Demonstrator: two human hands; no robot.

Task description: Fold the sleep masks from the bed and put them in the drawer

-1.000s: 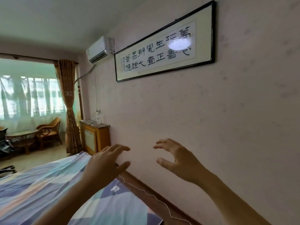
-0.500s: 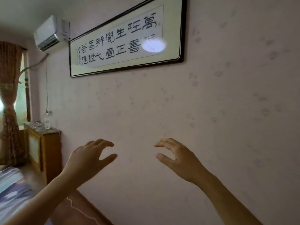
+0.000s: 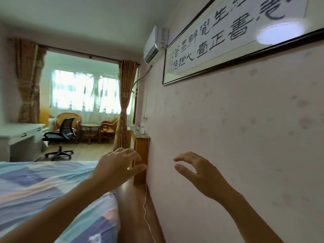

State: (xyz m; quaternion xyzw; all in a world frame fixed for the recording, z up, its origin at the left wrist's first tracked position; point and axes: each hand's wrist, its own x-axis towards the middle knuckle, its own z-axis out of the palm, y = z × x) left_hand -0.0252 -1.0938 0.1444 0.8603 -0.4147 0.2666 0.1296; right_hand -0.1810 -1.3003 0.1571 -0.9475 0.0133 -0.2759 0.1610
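A narrow strip of wooden floor [image 3: 133, 207] is running between the bed [image 3: 43, 193] at the lower left of the frame and the pink wall [image 3: 228, 137] filling the right side, with a thin white cable [image 3: 145, 207] trailing along it close to the wall. Both hands are hanging in the air in the lower middle of the frame, holding nothing: the left hand [image 3: 115, 169] is showing over the bed's edge with loosely bent, slightly spread fingers, and the right hand [image 3: 201, 174] is hovering in front of the wall with curved, parted fingers and the thumb held apart below them. The bed's blue, pink and white patchwork cover is lying flat; no sleep masks are showing on the part in view, and where they are cannot be told. At the end of the strip a small wooden cabinet [image 3: 141, 155] is standing against the wall, carrying a clear bottle [image 3: 142, 127]. Farther back, left of centre, a black office chair [image 3: 61, 137] is sitting beside a white desk [image 3: 19, 137], with wicker chairs [image 3: 108, 128] beneath the bright window [image 3: 82, 95]. At the upper right an air conditioner [image 3: 154, 44] and a framed calligraphy panel [image 3: 236, 37] are hanging on the wall.
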